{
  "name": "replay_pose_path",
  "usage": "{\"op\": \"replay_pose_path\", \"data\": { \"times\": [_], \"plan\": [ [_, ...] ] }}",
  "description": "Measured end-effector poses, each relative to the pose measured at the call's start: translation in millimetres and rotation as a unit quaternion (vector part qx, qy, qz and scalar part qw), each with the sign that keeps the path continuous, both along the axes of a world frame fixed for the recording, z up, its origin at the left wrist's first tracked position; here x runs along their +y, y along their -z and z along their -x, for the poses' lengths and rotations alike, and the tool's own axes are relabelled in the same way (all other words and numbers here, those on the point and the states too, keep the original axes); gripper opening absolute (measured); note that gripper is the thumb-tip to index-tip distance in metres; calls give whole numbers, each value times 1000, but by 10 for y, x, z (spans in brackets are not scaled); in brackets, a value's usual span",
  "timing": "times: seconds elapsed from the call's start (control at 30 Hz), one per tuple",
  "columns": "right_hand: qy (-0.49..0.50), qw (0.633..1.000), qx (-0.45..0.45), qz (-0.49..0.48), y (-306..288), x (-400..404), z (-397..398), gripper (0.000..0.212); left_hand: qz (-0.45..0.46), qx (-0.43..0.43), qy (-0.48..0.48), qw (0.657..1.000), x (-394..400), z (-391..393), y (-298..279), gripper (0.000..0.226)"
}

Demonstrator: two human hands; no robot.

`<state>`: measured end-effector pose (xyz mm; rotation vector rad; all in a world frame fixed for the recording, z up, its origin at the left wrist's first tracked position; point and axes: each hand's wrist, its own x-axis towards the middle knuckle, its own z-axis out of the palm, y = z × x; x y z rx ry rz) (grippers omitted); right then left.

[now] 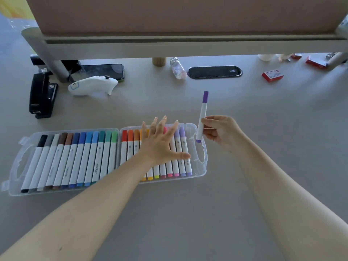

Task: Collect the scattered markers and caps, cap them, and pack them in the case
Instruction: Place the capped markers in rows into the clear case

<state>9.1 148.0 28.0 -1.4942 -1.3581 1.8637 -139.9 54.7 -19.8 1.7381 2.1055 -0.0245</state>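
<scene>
Markers [79, 159] filled both halves of my clear case [201, 167], which lay open on the desk. My left hand [162, 146] pressed flat, fingers spread, on the right row; my right hand [221, 131] pinched an upright purple marker [202, 117] beside the case.

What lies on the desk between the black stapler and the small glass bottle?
In the head view, a white handheld controller lies between the black stapler and the glass bottle, with a dark phone just behind it.
</scene>
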Motion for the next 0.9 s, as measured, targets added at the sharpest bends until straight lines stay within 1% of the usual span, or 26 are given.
{"op": "replay_pose_path", "data": {
  "times": [0.07,0.1,0.17,0.23,0.27,0.33,0.5,0.7,0.8,0.9],
  "plan": [
    [-46,998,-39,4,41,-111,-38,10,-23,-67,-24,997,-34,56,-63,108],
    [-63,996,-70,-2,60,-155,-44,7,-33,-80,-28,996,-59,86,-92,108],
    [-95,986,-135,-22,83,-220,-36,3,-42,-77,-26,996,-124,140,-131,112],
    [-115,975,-186,-45,91,-266,-11,8,-39,-71,-30,996,-194,183,-157,113],
    [-122,970,-204,-52,94,-294,3,8,-35,-69,-33,996,-228,197,-163,108],
    [-126,963,-229,-70,109,-343,24,19,-30,-66,-36,997,-286,215,-163,94],
    [-122,945,-277,-127,177,-408,45,28,-30,-51,-38,998,-340,186,-145,88],
    [-112,928,-311,-173,270,-458,52,30,-32,-27,-27,999,-286,123,-142,87],
    [-103,927,-315,-177,257,-444,6,24,-34,-22,-15,999,-239,105,-144,84],
    [-52,934,-303,-185,236,-407,-99,14,-28,-14,5,1000,-174,46,-128,83]
  ]
}}
